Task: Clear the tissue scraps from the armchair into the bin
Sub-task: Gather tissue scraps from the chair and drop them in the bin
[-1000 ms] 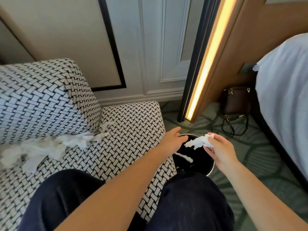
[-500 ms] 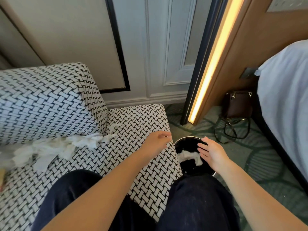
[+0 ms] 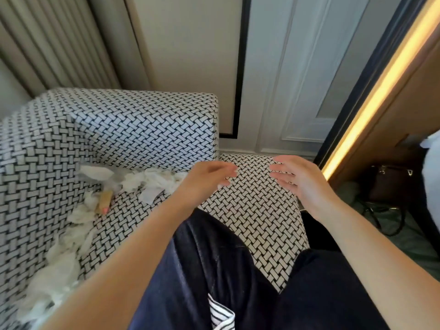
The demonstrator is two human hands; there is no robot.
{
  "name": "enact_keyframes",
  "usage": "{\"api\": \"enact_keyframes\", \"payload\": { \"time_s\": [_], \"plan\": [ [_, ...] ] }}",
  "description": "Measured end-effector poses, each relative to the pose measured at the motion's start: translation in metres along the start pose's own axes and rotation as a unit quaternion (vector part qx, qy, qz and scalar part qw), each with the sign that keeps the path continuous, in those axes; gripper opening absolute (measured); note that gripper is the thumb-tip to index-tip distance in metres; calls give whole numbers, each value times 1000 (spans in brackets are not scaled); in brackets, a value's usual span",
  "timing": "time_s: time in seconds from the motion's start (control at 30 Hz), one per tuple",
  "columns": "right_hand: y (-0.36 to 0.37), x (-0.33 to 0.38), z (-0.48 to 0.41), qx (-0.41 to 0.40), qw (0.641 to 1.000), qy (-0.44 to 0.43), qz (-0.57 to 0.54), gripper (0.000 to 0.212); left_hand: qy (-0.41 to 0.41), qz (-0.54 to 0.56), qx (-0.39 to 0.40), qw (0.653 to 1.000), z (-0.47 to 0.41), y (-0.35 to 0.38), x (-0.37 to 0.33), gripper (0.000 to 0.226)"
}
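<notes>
White tissue scraps [image 3: 147, 181] lie strewn along the seat of the black-and-white woven armchair [image 3: 147, 125], from the back crease down the left side, with more tissue scraps [image 3: 59, 263] at the lower left. My left hand [image 3: 204, 182] hovers over the seat just right of the scraps, fingers relaxed and holding nothing. My right hand [image 3: 297, 179] hangs over the seat's right part, palm turned left, fingers spread and bare. Only a dark sliver of the bin [image 3: 312, 229] shows beside the seat, below my right forearm.
A small wooden stick with a pink tip [image 3: 103, 202] lies among the scraps. My dark-trousered legs [image 3: 214, 270] cover the seat's front. A brown handbag [image 3: 390, 184] sits on the green carpet at the right, under a lit wall strip [image 3: 371, 101].
My right hand dropped its tissue piece into the bin, and both hands moved up and left from the bin to over the seat. The view swung left, so the bin is nearly hidden.
</notes>
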State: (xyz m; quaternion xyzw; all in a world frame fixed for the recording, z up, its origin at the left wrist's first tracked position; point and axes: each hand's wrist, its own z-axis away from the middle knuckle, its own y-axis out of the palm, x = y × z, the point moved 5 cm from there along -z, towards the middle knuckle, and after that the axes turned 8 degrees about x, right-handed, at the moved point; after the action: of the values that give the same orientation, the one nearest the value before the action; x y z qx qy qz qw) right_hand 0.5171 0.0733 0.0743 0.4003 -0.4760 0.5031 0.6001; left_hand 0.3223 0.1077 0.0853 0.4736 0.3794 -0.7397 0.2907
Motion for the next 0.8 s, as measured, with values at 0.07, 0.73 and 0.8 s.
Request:
{"api": "enact_keyframes", "payload": {
  "time_s": [0.07,0.73,0.8],
  "plan": [
    [39,10,6,43,999,-22,20,14,-5,7,-45,999,27,-31,12,20],
    [348,-101,74,378,880,-81,276,25,-162,166,-391,891,260,-159,220,12],
    [360,-116,84,411,857,-80,299,24,-184,195,-422,866,268,-155,239,10]
  ]
}}
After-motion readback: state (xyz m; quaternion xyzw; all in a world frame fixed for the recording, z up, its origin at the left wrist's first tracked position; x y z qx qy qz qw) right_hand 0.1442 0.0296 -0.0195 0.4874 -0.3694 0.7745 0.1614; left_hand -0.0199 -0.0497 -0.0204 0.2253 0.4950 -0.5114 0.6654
